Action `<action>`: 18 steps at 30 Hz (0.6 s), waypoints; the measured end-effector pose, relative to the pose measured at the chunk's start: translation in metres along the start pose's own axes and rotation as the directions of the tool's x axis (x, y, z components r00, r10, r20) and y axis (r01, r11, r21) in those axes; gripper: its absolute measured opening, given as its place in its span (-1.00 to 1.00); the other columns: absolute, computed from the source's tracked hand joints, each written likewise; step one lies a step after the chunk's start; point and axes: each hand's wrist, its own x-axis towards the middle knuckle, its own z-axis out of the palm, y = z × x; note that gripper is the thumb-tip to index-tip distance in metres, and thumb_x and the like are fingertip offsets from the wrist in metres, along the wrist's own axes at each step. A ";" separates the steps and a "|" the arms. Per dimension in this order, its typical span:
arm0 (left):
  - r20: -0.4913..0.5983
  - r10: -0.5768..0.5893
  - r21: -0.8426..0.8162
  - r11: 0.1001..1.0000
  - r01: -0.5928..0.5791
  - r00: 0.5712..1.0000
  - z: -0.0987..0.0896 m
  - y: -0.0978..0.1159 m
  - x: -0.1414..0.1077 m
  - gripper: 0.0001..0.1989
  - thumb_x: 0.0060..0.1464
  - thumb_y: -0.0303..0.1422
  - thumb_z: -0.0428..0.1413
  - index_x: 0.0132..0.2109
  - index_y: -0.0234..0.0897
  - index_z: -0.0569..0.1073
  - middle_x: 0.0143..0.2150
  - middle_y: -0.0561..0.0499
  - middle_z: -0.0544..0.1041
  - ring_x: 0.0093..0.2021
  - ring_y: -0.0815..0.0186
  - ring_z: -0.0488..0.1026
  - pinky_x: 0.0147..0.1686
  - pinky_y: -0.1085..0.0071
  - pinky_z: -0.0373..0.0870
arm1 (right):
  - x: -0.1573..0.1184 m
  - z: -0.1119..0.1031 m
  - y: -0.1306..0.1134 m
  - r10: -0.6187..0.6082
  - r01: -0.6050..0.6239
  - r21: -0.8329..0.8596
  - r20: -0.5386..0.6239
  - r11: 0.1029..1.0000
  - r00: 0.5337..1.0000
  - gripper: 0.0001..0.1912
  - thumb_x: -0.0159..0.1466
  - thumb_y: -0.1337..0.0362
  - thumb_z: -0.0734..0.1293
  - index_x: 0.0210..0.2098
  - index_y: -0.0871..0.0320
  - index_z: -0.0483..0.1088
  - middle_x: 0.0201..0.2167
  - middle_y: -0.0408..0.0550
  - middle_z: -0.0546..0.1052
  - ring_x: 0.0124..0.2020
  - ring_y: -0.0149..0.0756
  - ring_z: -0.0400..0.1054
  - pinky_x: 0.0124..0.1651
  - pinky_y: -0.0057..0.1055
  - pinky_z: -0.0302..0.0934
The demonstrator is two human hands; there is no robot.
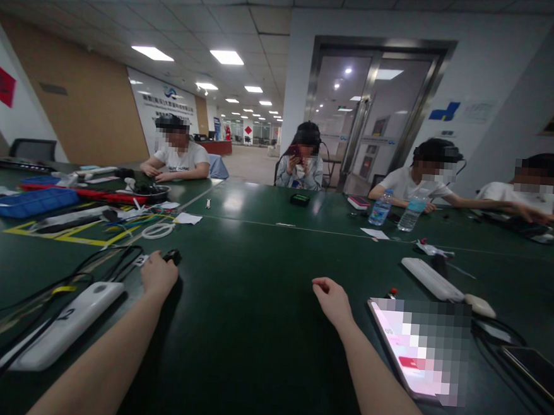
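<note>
On the left of the dark green table (244, 331), my left hand (159, 278) is closed on a small black device (173, 256); its exact kind is unclear. A white tag marked 2 (141, 260) and black cables lie beside that hand. Below it is a long white power bank-like case (72, 323), also marked 2. My right hand (333, 302) rests on the tabletop, fingers curled together with nothing visible in them. To its right a phone (406, 352) lies with its screen lit and partly pixelated.
Blue tray (33, 202), coiled white cable (158, 231) and tangled wires lie at far left. Two water bottles (380, 207) stand at back right, near a long white case (431, 279). A dark phone (538, 377) lies at the right edge. Several people sit around the table.
</note>
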 end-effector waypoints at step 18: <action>0.012 0.011 0.007 1.000 -0.011 1.000 0.001 -0.002 0.003 -0.52 0.08 -0.37 -0.03 0.12 -0.55 0.26 0.03 -0.41 0.39 0.06 -0.02 0.33 0.00 0.19 0.24 | 0.003 0.002 0.004 -0.043 0.043 0.000 -0.016 0.999 0.999 -0.75 0.17 0.27 0.24 -0.17 0.12 0.44 -0.20 -0.07 0.52 -0.14 -0.24 0.39 -0.07 -0.30 0.25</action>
